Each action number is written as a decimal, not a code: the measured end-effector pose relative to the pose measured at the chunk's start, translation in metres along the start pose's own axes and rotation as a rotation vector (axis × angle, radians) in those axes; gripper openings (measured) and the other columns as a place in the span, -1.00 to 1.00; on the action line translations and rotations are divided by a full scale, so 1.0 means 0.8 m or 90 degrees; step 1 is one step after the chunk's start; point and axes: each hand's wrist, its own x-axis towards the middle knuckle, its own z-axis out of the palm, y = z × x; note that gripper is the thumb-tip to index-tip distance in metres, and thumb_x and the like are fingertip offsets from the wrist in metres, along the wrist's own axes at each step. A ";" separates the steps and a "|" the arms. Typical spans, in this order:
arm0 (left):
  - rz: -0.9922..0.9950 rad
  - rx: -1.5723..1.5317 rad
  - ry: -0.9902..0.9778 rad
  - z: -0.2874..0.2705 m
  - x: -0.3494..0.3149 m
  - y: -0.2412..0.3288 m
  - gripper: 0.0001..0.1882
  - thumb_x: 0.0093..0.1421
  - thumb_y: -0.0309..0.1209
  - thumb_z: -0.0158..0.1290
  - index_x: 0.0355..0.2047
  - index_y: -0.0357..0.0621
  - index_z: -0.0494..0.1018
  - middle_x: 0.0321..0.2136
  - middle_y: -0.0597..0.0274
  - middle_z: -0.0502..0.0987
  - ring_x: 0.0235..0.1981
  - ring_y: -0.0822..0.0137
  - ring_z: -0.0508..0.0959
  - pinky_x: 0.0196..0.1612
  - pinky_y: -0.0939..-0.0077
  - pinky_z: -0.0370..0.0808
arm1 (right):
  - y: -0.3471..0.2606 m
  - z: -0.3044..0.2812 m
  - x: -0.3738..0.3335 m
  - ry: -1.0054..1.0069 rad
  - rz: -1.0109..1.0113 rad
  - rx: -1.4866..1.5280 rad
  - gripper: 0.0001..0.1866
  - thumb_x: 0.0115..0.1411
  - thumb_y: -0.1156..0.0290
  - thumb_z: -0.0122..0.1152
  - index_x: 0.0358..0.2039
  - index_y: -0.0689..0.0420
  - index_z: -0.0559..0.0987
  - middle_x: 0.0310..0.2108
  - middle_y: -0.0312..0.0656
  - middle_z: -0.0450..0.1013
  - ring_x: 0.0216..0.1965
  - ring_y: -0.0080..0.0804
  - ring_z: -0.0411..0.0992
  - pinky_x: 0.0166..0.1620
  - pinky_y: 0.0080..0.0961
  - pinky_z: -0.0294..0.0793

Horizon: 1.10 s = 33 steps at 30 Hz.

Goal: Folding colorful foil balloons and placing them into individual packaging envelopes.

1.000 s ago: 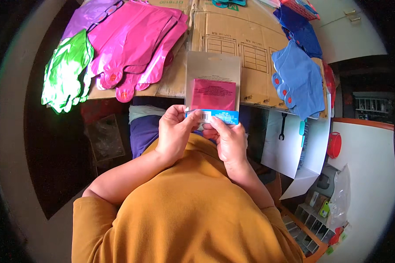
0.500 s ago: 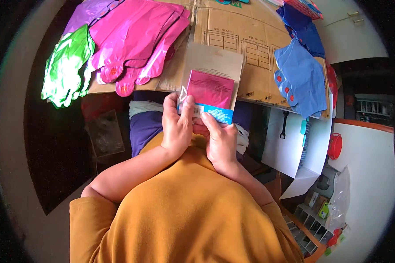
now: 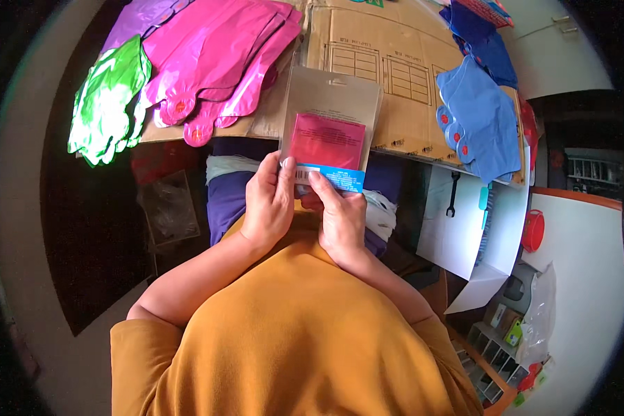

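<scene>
A clear plastic packet (image 3: pixel 333 93) is held up at the table's near edge, over my lap. Inside it lies a folded piece of shiny pink foil (image 3: pixel 327 142), with a blue printed strip across the bottom. My left hand (image 3: pixel 267 204) grips the packet's lower left corner, thumb on the front. At the bottom edge, my right hand (image 3: pixel 342 225) pinches the strip, its thumb beside a barcode. The fingers behind the packet are mostly hidden. Flat pink foil balloons (image 3: pixel 208 52) lie stacked beyond my left hand.
Cardboard (image 3: pixel 409 104) covers the table. Green foil balloons (image 3: pixel 111 100) hang over its left edge; light blue balloons (image 3: pixel 482 114) overhang the right corner, near dark blue ones (image 3: pixel 489 55). Below on the right are an open white box (image 3: pixel 451 236) and a red basket (image 3: pixel 532 231).
Both hands have shifted slightly left with the packet, and it leans a little differently. The hold on its lower edge stays the same.
</scene>
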 end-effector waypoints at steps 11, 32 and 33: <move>-0.057 -0.223 -0.084 -0.007 -0.012 -0.009 -0.69 0.43 -0.47 -0.04 0.13 -0.34 0.38 -0.15 0.25 0.59 -0.21 0.52 0.54 -0.14 0.61 0.51 | -0.012 0.000 0.001 -0.017 0.007 -0.006 -0.78 0.28 0.35 0.32 -0.16 0.22 0.63 -0.34 -0.18 0.61 -0.39 -0.48 0.57 -0.31 -0.55 0.58; -0.307 -0.237 -0.229 -0.035 0.030 0.045 -0.72 0.43 -0.37 -0.02 -0.03 -0.35 0.49 -0.23 0.15 0.65 -0.23 0.38 0.65 -0.02 0.45 0.57 | -0.032 -0.017 0.011 -0.056 0.057 0.083 -0.84 0.33 0.41 0.21 -0.18 0.22 0.64 -0.28 -0.18 0.63 -0.31 -0.50 0.58 -0.17 -0.51 0.58; -0.300 -0.203 -0.250 -0.037 0.032 0.055 -0.72 0.44 -0.37 -0.03 -0.01 -0.35 0.47 -0.20 0.14 0.64 -0.24 0.40 0.65 -0.04 0.45 0.56 | -0.031 -0.018 0.013 -0.066 0.055 0.077 -0.84 0.33 0.40 0.22 -0.19 0.22 0.63 -0.27 -0.16 0.63 -0.31 -0.46 0.58 -0.17 -0.48 0.59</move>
